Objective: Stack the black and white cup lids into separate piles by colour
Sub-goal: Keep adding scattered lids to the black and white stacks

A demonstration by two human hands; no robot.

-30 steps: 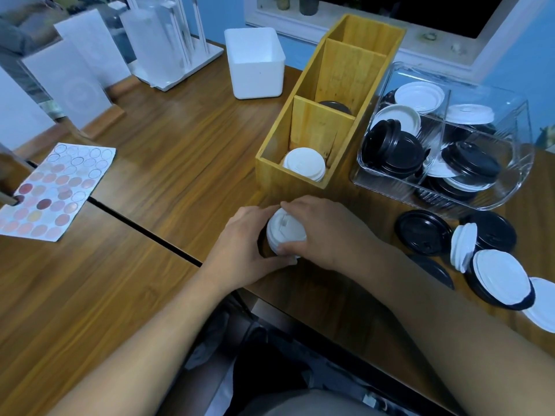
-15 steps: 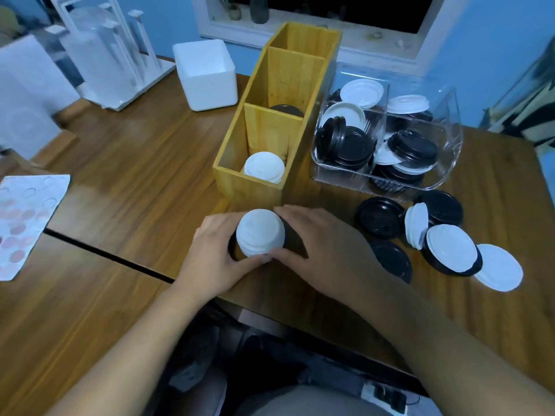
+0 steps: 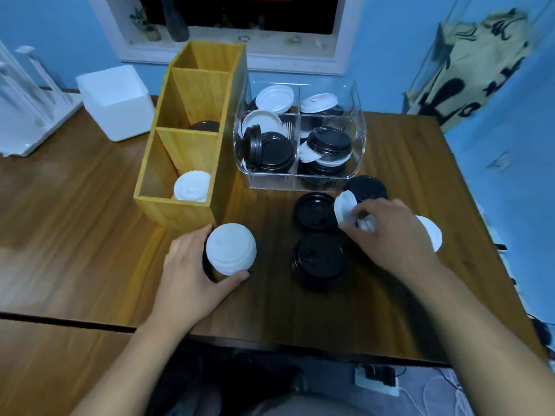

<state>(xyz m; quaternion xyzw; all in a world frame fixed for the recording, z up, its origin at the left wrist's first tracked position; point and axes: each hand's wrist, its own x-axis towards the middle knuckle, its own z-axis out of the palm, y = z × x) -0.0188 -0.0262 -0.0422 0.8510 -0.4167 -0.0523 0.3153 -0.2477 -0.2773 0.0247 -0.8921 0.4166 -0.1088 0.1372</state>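
- Right hand (image 3: 390, 235) has left the white stack (image 3: 231, 249) and now pinches a tilted white lid (image 3: 345, 205), well right of the wooden organiser (image 3: 177, 214).
- Left hand (image 3: 186, 274) curls round the white stack, just before the organiser's near right corner.
- Black lids (image 3: 318, 261) lie flat beside that lid.
- White lids (image 3: 192, 186) sit in the organiser's nearest compartment, a black lid (image 3: 205, 126) in its middle one.
- Clear bin (image 3: 270, 180) of mixed lids stands just right of the organiser.
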